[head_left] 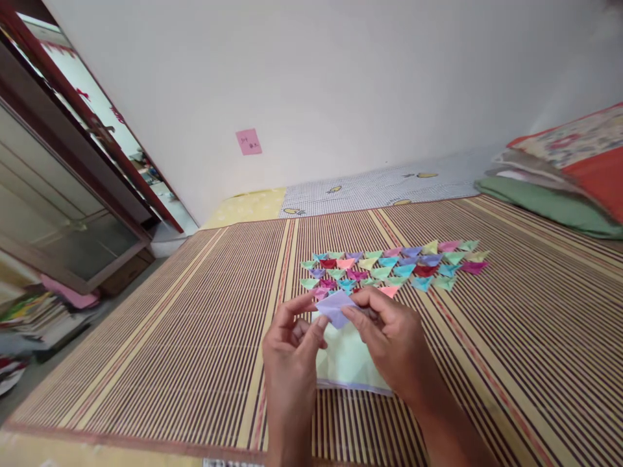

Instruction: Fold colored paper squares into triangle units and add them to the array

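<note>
A small lilac square of paper [335, 307] is held up between my two hands, one corner pointing toward me. My left hand [294, 340] pinches its left side between thumb and fingers. On the right side, my right hand [387, 331] grips it the same way, thumb on top. Below the hands lies a pale green sheet or pad [350, 360] with a lilac edge showing along its front. Just beyond, several small folded paper pieces [357, 275] in many colours are laid out in rows.
A striped woven mat [209, 331] covers the bed. Green folded bedding [545, 204] and a red floral pillow [584, 155] lie at the far right. A pink note [248, 141] is stuck on the white wall. At the left stand a door [63, 194] and stacked papers [34, 318].
</note>
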`<state>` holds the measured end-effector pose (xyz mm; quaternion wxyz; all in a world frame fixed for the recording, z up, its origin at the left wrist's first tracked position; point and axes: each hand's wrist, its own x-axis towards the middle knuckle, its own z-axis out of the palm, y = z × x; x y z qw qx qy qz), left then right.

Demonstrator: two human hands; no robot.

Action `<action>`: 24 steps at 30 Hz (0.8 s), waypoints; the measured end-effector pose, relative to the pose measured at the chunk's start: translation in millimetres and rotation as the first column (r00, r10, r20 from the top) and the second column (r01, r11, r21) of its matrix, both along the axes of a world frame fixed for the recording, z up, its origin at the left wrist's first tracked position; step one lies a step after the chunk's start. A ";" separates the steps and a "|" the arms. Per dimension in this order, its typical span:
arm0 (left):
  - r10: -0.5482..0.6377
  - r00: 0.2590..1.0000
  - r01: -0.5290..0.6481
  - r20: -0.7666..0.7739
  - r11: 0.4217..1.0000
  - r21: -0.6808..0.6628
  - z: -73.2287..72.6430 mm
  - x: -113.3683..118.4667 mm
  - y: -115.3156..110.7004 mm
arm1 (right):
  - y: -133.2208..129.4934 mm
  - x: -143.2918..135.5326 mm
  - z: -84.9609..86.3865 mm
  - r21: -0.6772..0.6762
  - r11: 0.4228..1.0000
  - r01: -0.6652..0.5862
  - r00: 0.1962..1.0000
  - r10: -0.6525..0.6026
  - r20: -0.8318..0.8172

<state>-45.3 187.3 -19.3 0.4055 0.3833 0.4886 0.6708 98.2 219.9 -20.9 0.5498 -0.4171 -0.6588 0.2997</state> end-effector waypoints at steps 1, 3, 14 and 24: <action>0.014 1.000 -0.014 -0.018 1.000 0.011 2.4 -1.4 -2.4 | 0.2 -0.2 1.0 0.063 0.998 0.018 0.999 -0.021 0.041; 0.003 0.999 -0.002 -0.047 1.000 0.018 6.4 -2.4 -6.0 | 0.0 -1.1 3.0 0.140 0.990 0.009 0.996 -0.021 0.087; -0.087 0.990 0.108 -0.115 0.975 0.192 4.4 -5.0 -1.5 | -4.1 -2.5 5.8 0.218 0.972 -0.086 0.995 0.093 -0.024; -0.040 0.968 0.106 -0.250 0.960 0.259 2.9 -14.9 -5.0 | -7.0 2.3 11.0 0.003 0.979 -0.205 0.965 0.203 -0.164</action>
